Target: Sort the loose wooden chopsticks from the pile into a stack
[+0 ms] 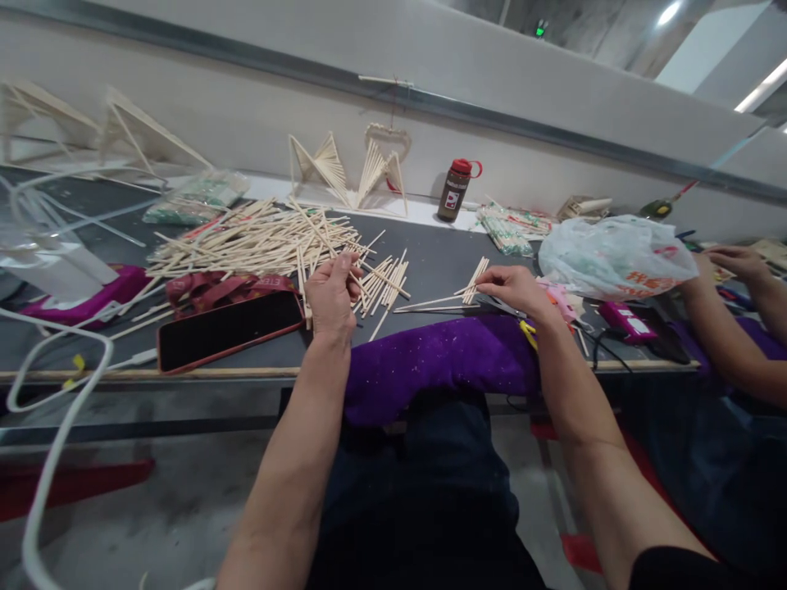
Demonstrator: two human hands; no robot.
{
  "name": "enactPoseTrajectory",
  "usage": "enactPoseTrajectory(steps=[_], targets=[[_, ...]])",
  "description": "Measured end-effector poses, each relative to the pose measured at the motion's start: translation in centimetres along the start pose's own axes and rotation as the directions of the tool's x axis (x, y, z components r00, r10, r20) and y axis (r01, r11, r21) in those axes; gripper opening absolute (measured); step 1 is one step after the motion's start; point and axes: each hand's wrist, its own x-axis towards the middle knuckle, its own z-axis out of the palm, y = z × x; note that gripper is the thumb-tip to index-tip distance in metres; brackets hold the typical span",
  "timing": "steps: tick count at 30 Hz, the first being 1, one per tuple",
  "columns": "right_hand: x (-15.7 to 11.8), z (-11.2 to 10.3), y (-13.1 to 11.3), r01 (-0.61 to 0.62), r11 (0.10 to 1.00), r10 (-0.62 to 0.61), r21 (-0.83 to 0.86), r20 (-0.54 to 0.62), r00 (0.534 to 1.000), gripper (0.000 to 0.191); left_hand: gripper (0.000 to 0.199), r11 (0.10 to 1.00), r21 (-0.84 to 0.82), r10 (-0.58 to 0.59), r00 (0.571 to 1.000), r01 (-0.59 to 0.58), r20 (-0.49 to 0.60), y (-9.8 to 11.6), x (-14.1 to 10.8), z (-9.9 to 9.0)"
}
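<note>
A large loose heap of thin wooden sticks [258, 238] lies on the grey table. My left hand [332, 299] is at its right end, fingers curled in a pinch around a wooden stick; its palm hides part of the grip. Just right of that hand, a smaller spread of sticks [387, 283] points toward me. My right hand [513, 288] pinches the end of a small bunch of sticks [475, 277], low over the tabletop. Two longer sticks [430, 306] lie to its left. Below both hands a purple cloth [443, 356] hangs over the table edge.
A phone [230, 332] and a dark red strap [230, 291] lie left. Stick structures [320, 168] and a red-lidded bottle [453, 190] stand behind. A plastic bag [615, 254] is at right, beside another person's arm [713, 315]. A white cable [67, 451] loops at left.
</note>
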Motion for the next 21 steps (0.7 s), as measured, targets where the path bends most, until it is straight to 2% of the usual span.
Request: enactPoseTrajectory(steps=[3, 6, 9, 12, 14, 16, 18, 21], targets=[[0.2, 0.6, -1.0, 0.057, 0.991, -0.053, -0.119, 0.037, 0.998, 0.018, 0.022, 1.0, 0.004, 0.003, 1.0, -0.003, 0.006, 0.0, 0.0, -0.1], [0.7, 2.4, -2.6, 0.158, 0.972, -0.138, -0.174, 0.12, 0.983, 0.019, 0.023, 1.0, 0.013, -0.005, 1.0, 0.005, -0.007, 0.0, 0.0, -0.1], [1.1, 4.2, -3.9, 0.263, 0.944, -0.2, -0.198, 0.291, 0.936, 0.024, 0.022, 1.0, 0.001, -0.003, 1.0, 0.003, -0.03, 0.1, 0.0, -0.1], [1.6, 4.9, -4.6, 0.341, 0.913, -0.229, -0.224, 0.411, 0.882, 0.025, 0.022, 1.0, -0.017, 0.004, 0.998, -0.005, -0.061, 0.4, 0.0, -0.1], [2.4, 5.0, -5.1, 0.349, 0.911, -0.239, -0.221, 0.408, 0.881, 0.025, 0.022, 0.999, -0.024, 0.02, 0.995, -0.023, -0.1, 0.6, 0.0, -0.2], [3.7, 5.6, -5.7, 0.314, 0.925, -0.226, -0.215, 0.354, 0.908, 0.022, 0.022, 0.998, -0.028, 0.043, 0.988, -0.047, -0.15, 0.8, 0.1, -0.2], [5.2, 6.8, -6.6, 0.256, 0.944, -0.185, -0.209, 0.31, 0.933, 0.021, 0.023, 0.997, -0.031, 0.059, 0.98, -0.066, -0.189, 0.9, 0.1, -0.4], [7.2, 9.5, -7.9, 0.204, 0.954, -0.131, -0.22, 0.308, 0.942, 0.03, 0.024, 0.997, -0.034, 0.064, 0.978, -0.072, -0.201, 1.0, 0.2, -0.5]])
